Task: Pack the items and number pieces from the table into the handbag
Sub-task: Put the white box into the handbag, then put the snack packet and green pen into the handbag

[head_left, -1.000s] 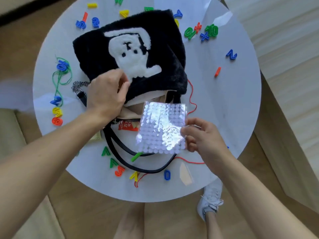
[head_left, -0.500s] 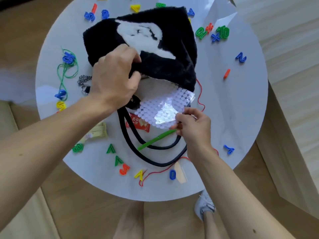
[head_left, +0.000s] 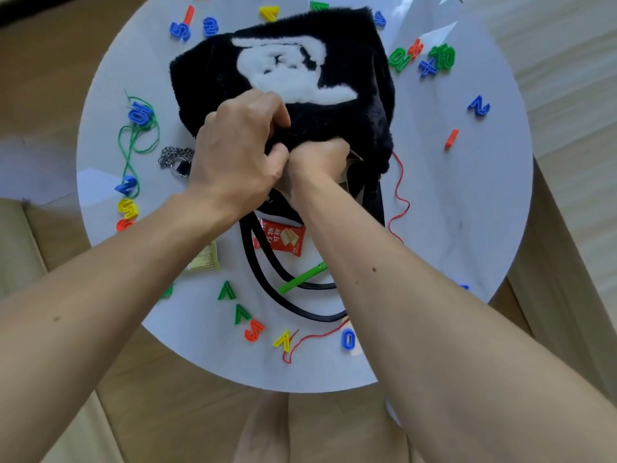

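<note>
A black furry handbag (head_left: 337, 118) with a white figure on it lies in the middle of the round white table (head_left: 467, 208). My left hand (head_left: 237, 152) grips the upper edge of the bag's mouth and holds it up. My right hand (head_left: 317, 160) is pushed into the opening, its fingers hidden inside. The sequin pouch is out of sight. Coloured number pieces lie around: a blue 0 (head_left: 348, 339), an orange 5 (head_left: 254, 330), a blue 2 (head_left: 479, 106). A red snack packet (head_left: 283, 238) and a green pen (head_left: 302, 278) lie by the black straps (head_left: 267, 282).
A green string (head_left: 133, 142) and a red string (head_left: 400, 195) trail across the table. A metal chain (head_left: 175, 158) lies left of the bag. A yellowish packet (head_left: 205, 260) peeks out under my left forearm. Wooden floor surrounds the table.
My right hand has gone from holding the sequin pouch at the bag's mouth to being inside the bag, with the pouch now out of sight. My left hand lifted the bag's edge higher.
</note>
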Available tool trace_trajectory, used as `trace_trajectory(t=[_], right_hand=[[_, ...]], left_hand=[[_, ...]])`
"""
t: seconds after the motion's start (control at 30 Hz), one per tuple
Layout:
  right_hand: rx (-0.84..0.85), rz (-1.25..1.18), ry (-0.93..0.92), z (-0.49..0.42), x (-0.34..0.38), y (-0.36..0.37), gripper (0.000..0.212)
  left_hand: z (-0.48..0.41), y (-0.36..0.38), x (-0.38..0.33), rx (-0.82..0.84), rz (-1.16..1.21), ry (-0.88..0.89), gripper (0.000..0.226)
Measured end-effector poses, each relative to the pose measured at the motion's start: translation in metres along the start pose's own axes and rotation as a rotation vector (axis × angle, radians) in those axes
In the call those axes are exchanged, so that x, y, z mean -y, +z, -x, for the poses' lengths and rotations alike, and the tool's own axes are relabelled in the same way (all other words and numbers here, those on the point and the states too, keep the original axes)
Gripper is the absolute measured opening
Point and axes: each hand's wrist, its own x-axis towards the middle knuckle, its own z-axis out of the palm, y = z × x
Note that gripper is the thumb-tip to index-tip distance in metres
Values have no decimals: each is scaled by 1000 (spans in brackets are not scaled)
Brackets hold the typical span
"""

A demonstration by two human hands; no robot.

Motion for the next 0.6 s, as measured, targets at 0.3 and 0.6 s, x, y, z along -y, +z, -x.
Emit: trace_trajectory(t=[0.3, 0.6], right_hand=[[227, 485, -268, 18, -70, -107, 16], [418, 1375, -953, 13, -126, -144, 42]], left_hand=[[38, 6, 5, 108, 101, 6, 9], [137, 63, 18, 448, -85, 61, 28]])
